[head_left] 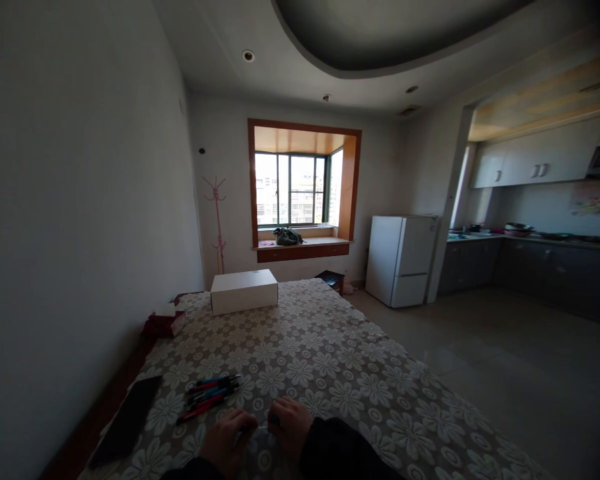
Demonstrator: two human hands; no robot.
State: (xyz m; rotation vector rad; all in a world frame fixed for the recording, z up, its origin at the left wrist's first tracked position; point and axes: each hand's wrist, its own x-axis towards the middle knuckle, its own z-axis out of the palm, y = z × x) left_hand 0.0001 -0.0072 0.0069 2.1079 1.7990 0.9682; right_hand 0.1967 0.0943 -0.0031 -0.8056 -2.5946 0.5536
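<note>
At the near edge of the tabletop (330,347), both hands sit close together on the flowered cloth. Left hand (229,437) and right hand (291,421) are knuckles-up, fingers curled in toward each other. Between them there's a small thin pale thing (263,427), pinched or touched at its ends by both; too small and dim to say what it is. Grip on each side looks narrow, fingertips drawn together on that thing, but can't tell for sure how firmly it's held. Dark sleeves cover both wrists.

Just up and left of the left-hand grip: a loose bunch of pens (211,395), red, blue and black, lying flat, not touched. Farther left of the grip, near the wall-side edge, a flat dark slab (130,417), lying flat, well apart from the hands. Far beyond the grip, at the far end of the tabletop: a white box (244,291), closed, lying flat. Left of it, at the edge, a dark red tissue box (164,323).

Background: bay window, white fridge (400,260), kitchen counter to the right.
</note>
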